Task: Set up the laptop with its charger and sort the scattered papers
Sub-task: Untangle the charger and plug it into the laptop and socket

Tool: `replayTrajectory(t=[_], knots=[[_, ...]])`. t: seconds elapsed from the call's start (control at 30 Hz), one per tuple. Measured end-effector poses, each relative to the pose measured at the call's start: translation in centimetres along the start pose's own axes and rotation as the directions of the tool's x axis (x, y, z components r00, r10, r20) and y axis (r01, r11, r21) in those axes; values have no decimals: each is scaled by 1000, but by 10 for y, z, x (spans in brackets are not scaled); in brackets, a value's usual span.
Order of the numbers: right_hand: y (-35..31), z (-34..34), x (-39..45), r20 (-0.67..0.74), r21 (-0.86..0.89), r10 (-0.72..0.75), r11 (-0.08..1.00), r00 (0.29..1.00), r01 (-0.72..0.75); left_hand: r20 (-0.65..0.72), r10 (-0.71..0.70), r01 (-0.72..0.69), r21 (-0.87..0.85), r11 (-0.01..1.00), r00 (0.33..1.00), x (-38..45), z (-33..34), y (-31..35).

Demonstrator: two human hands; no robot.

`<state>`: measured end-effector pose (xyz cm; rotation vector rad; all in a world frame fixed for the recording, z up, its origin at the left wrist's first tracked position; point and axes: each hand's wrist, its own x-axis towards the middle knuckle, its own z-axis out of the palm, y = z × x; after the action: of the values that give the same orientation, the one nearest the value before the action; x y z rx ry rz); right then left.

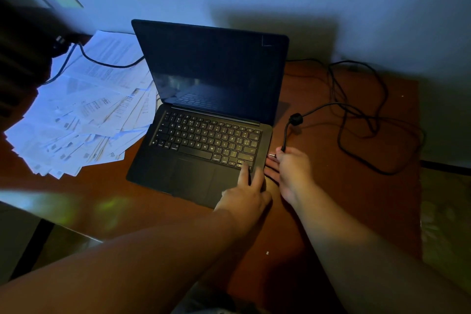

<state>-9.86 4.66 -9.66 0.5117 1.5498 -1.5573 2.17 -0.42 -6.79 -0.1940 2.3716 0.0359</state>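
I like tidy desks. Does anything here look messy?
Yes. The papers lie fanned in a loose heap left of the laptop, a cable draped over them. The charger cord sprawls tangled on the right.

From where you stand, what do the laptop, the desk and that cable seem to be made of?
The laptop looks like matte black metal or plastic: dull, even shell, only its screen reflects. The desk seems reddish-brown wood or laminate, smooth with a faint sheen. The charger cable, its plug pinched by the right hand, looks like flexible black rubber or plastic, since it coils loosely.
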Motion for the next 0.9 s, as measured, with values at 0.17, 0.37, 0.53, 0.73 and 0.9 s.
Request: replayTrajectory(t=[0.17, 0.37, 0.53, 0.73, 0.9], knots=[[-11, -2, -17, 35, 90, 75, 993, 997, -78, -3, -61, 61, -37, 997, 998, -11, -10, -4], [-20, 8, -36, 66, 67, 3, 998, 998, -8, -94, -195, 165, -257, 952, 976, -24, -21, -16], [-30, 14, -54, 108, 58, -40, 998, 993, 34, -183, -243, 170, -341, 924, 953, -39, -30, -27], [-43, 24, -78, 166, 99, -87, 992, 982, 71, -329, -250, 93, -426, 900, 911, -64, -38, -50], [-52, 42, -93, 182, 95, -165, 984, 969, 150, -426, -268, 39, -474, 880, 864, -80, -46, -69]])
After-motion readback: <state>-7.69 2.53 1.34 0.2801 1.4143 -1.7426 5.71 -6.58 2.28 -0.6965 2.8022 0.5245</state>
